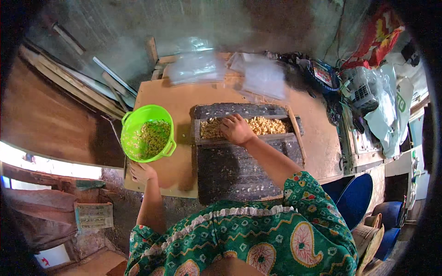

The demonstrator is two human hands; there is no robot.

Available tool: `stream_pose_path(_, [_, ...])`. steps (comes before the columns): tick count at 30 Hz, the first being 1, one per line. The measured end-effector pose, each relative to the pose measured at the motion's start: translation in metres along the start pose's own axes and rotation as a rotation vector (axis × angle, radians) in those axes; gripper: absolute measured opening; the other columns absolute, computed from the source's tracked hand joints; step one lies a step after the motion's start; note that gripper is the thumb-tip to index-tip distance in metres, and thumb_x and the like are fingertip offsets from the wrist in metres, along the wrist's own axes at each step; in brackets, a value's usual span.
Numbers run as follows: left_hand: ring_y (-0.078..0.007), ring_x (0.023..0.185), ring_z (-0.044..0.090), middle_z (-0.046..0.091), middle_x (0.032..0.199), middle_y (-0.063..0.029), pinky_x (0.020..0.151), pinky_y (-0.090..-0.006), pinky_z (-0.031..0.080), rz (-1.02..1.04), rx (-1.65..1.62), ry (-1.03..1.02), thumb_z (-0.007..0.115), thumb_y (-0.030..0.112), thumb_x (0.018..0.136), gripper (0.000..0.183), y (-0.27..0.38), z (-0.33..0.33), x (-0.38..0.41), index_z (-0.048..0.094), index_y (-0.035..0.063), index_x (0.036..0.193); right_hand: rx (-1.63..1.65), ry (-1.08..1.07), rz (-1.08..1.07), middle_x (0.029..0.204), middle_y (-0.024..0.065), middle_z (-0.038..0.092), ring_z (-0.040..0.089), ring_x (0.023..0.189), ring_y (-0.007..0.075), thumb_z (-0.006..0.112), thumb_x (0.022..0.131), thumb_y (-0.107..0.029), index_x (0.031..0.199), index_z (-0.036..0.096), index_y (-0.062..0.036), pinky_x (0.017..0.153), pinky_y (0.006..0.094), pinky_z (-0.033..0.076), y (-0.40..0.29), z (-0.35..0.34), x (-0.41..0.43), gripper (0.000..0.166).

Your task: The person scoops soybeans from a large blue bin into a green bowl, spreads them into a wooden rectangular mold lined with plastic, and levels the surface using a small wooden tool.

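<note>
My right hand (237, 129) presses into pale, crumbly pieces (267, 125) that fill a long wooden trough (241, 138) on a dark, worn board (224, 172). Its fingertips are partly hidden, so a grip on the pieces cannot be made out. On the left, a bright green plastic colander (129, 120) with two handles holds more crumbly, yellowish bits (153, 138). My left hand (141, 171) is at the colander's lower rim, its fingers partly hidden beneath it; whether they grip it is unclear. A thin wooden stick (296, 131) lies across the trough's right end.
Clear plastic bags (197, 67) and a whitish stack of plastic sheets (265, 79) lie at the back of the tan tabletop (317, 134). A dark woven basket (324, 77) and a grey plastic crate (364, 95) are at the right. Blue drums (355, 201) stand below on the right.
</note>
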State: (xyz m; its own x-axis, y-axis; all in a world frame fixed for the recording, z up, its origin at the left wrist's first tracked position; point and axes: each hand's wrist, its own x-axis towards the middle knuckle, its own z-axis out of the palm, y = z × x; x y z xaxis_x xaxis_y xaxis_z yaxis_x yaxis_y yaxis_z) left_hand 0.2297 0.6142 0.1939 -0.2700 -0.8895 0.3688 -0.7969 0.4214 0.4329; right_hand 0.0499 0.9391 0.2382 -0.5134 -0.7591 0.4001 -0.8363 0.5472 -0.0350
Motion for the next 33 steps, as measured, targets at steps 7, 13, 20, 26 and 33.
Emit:
stream_pose_path(7, [-0.0285, 0.108, 0.041, 0.047, 0.117, -0.0114, 0.085, -0.0479, 0.028, 0.050, -0.058, -0.003, 0.023, 0.053, 0.082, 0.060, -0.009, 0.005, 0.004, 0.043, 0.0095, 0.117, -0.018, -0.011, -0.037, 0.094, 0.0044, 0.052, 0.050, 0.091, 0.0220, 0.057, 0.068, -0.028, 0.083, 0.059, -0.0142, 0.080, 0.0384, 0.039, 0.029, -0.012, -0.022, 0.021])
stream_pose_path(13, [-0.0293, 0.107, 0.042, 0.047, 0.115, -0.0131, 0.084, -0.0475, 0.029, 0.032, 0.020, 0.010, 0.021, 0.055, 0.081, 0.062, -0.005, 0.001, 0.003, 0.043, 0.0096, 0.117, -0.030, -0.035, -0.031, 0.091, 0.0052, 0.053, 0.050, 0.088, 0.0222, 0.058, 0.066, -0.027, 0.081, 0.059, -0.0137, 0.077, 0.0375, 0.041, 0.053, -0.025, -0.040, 0.020])
stream_pose_path(20, [-0.0296, 0.104, 0.044, 0.049, 0.112, -0.0133, 0.083, -0.0473, 0.029, 0.051, -0.005, 0.058, 0.022, 0.056, 0.081, 0.063, 0.000, 0.000, 0.001, 0.045, 0.0078, 0.114, 0.042, 0.114, 0.095, 0.081, 0.0066, 0.054, 0.052, 0.076, 0.0254, 0.059, 0.060, -0.020, 0.078, 0.058, -0.0125, 0.066, 0.0358, 0.046, 0.080, -0.035, -0.071, 0.019])
stream_pose_path(26, [-0.0298, 0.103, 0.044, 0.050, 0.110, -0.0129, 0.082, -0.0472, 0.029, 0.055, -0.042, 0.057, 0.022, 0.056, 0.081, 0.062, -0.005, 0.000, 0.005, 0.047, 0.0083, 0.112, 0.074, 0.077, 0.150, 0.083, 0.0082, 0.055, 0.053, 0.077, 0.0264, 0.057, 0.060, -0.013, 0.076, 0.058, -0.0092, 0.065, 0.0371, 0.046, 0.100, -0.057, -0.096, 0.017])
stream_pose_path(33, [-0.0301, 0.106, 0.042, 0.048, 0.113, -0.0139, 0.083, -0.0484, 0.029, 0.053, -0.028, 0.015, 0.021, 0.056, 0.081, 0.064, 0.004, -0.005, 0.000, 0.044, 0.0077, 0.115, 0.053, 0.190, 0.296, 0.079, 0.0099, 0.056, 0.054, 0.074, 0.0284, 0.055, 0.066, -0.007, 0.072, 0.054, -0.0043, 0.061, 0.0378, 0.045, 0.098, -0.085, -0.101, 0.007])
